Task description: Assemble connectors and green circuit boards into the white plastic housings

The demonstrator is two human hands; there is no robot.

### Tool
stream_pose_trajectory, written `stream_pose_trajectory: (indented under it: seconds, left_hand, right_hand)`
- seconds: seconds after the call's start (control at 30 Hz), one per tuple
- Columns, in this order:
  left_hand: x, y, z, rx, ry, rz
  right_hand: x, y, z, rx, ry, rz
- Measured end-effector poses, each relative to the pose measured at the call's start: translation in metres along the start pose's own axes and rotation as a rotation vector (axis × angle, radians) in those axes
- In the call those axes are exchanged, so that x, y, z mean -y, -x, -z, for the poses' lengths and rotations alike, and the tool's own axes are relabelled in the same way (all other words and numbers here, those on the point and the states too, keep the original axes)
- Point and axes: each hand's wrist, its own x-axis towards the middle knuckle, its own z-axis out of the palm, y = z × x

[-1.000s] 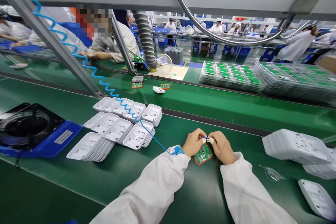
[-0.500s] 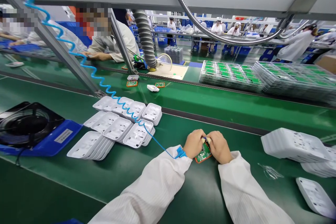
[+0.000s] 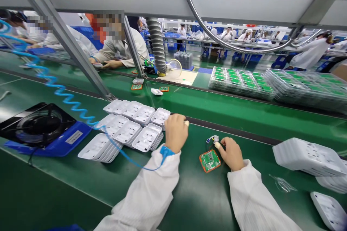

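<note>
A small green circuit board (image 3: 210, 160) in an orange frame lies flat on the green mat. My right hand (image 3: 231, 153) rests beside it, fingers curled, the capped fingertip pinching a small blue and white connector (image 3: 211, 139) wired to the board. My left hand (image 3: 175, 132) has reached to the left and hovers by the nearest stack of white plastic housings (image 3: 160, 117), its fingers curled with nothing visible in them. A blue wrist strap (image 3: 165, 150) with a coiled blue cord (image 3: 65, 95) sits on my left wrist.
More stacked white housings (image 3: 306, 153) lie at the right. A blue-based fan (image 3: 38, 128) stands at the left. Trays of green boards (image 3: 238, 79) sit beyond the conveyor belt (image 3: 233, 106). Another person (image 3: 119, 48) works across the line, others further back.
My left hand let go of the board and moved up and left to the housing stacks. The board now lies uncovered on the mat; the right hand stays by the connector.
</note>
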Motion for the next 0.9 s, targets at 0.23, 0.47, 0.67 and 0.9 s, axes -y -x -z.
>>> stream_pose_trajectory:
  seconds: [0.23,0.47,0.67,0.9]
  left_hand:
    - [0.051,-0.035,0.017,0.051,-0.269,0.171]
    - [0.024,-0.019,0.006,0.006,-0.18,0.04]
    - [-0.034,0.033,-0.038,0.274,-0.038,-0.194]
    - [-0.017,0.024,-0.061,0.228,0.069,0.026]
  right_hand:
    - [0.028,-0.008,-0.006,0.039,0.213,-0.077]
    - [0.018,-0.007,-0.008,-0.028,0.041,-0.004]
    - [0.01,-0.004,-0.009,-0.08,-0.223,0.032]
    - [0.022,-0.002,0.001,-0.058,-0.507,0.085]
